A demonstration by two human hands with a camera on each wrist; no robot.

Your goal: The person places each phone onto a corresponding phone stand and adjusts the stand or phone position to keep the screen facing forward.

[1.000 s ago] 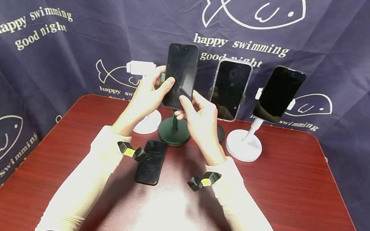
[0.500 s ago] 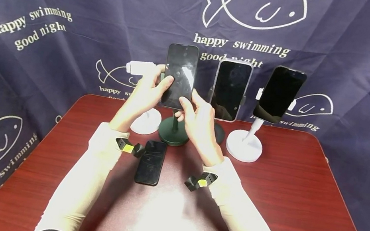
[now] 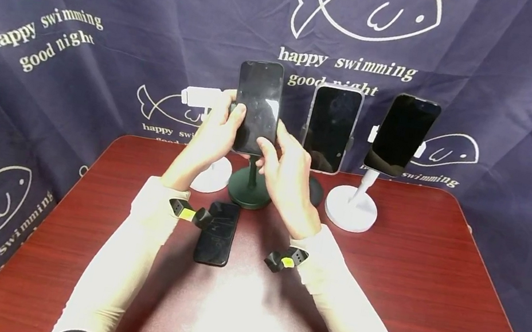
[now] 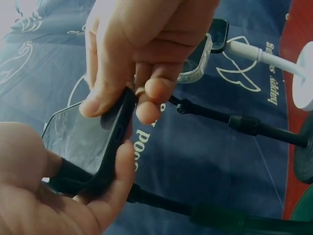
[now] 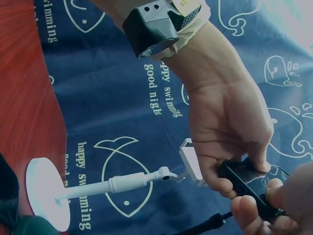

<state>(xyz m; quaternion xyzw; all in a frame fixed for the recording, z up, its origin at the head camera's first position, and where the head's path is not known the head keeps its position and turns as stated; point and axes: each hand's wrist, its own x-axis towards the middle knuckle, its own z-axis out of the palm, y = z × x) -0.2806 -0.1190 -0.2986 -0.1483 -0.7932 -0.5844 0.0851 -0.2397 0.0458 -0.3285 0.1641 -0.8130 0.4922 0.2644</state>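
Observation:
A black phone (image 3: 257,108) stands nearly upright in front of the green stand (image 3: 249,189), between both hands. My left hand (image 3: 214,131) grips its left side, thumb on the screen edge and fingers behind. My right hand (image 3: 290,178) pinches its lower right corner, thumb on the front. In the left wrist view, fingers of both hands wrap the edge of the phone (image 4: 83,139). The phone (image 5: 244,178) also shows in the right wrist view, held from both sides. The green stand's clamp is mostly hidden behind phone and hands.
Another black phone (image 3: 216,233) lies flat on the red table (image 3: 437,274). On the left is a white stand (image 3: 202,98) with no phone. To the right, a clear-cased phone (image 3: 331,130) sits on a dark stand, and a black phone (image 3: 402,135) on a white stand (image 3: 350,209).
The held phone has shifted slightly up and left, and the reflection on its screen has changed. Both hands keep their grip, with small shifts of fingers and wrists.

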